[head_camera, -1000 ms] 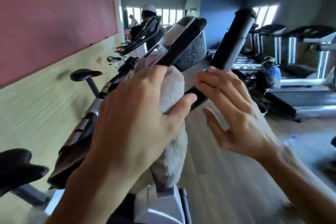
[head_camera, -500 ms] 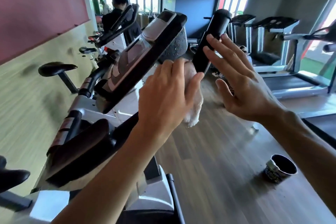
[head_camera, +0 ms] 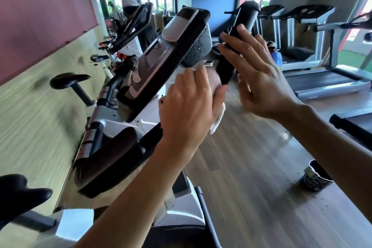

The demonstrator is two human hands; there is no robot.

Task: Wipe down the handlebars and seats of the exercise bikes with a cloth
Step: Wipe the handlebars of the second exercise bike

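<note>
My left hand grips a pale grey cloth wrapped round the lower end of the black upright handlebar grip of the nearest exercise bike. My right hand rests against the right side of that grip with its fingers straight. The bike's console tilts up to the left of both hands. A padded black armrest of the handlebar lies below it. The black seat shows at the lower left edge.
More bikes line the left wall, the nearest with a black saddle. A person stands by a far bike. Treadmills fill the right side, and another person sits low near them. A patterned cup stands on the wooden floor.
My left hand has slid the cloth up the bar towards the upright grip. My right hand has moved higher on the grip, fingers still straight.
</note>
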